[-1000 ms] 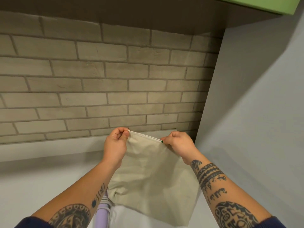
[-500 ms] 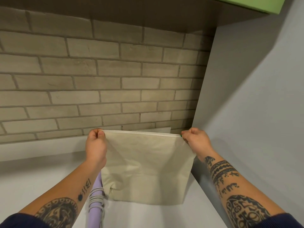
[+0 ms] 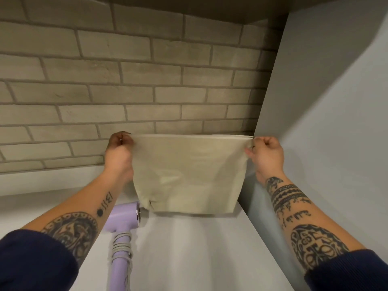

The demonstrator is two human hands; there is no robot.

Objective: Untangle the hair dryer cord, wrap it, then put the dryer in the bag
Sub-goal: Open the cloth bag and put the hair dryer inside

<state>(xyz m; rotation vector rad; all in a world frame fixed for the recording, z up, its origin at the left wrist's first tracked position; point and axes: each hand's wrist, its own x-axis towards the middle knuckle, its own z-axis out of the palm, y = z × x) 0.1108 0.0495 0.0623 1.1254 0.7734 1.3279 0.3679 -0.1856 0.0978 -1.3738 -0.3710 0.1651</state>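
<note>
Grey brick point(image 3: 126, 85) ran behind a pale countertop point(image 3: 189, 248), with a plain grey side panel point(image 3: 325, 122) closing off three o'clock. We held a beige fabric bag point(image 3: 189, 171) up by its top corners, stretched flat between us: our left hand point(image 3: 118, 151) was closed in a pinch on the corner at nine o'clock, our right hand point(image 3: 265, 155) likewise pinched shut on the corner at three o'clock. The lilac hair dryer point(image 3: 123, 229) lay on the counter at about seven o'clock from the bag, just under our left forearm, touching neither hand, its grey cord point(image 3: 121, 247) already coiled round the handle. So we judged untangling and wrapping done and bagging in hand. Next the bag's mouth would need parting, then one hand freed to reach down for the dryer.
</note>
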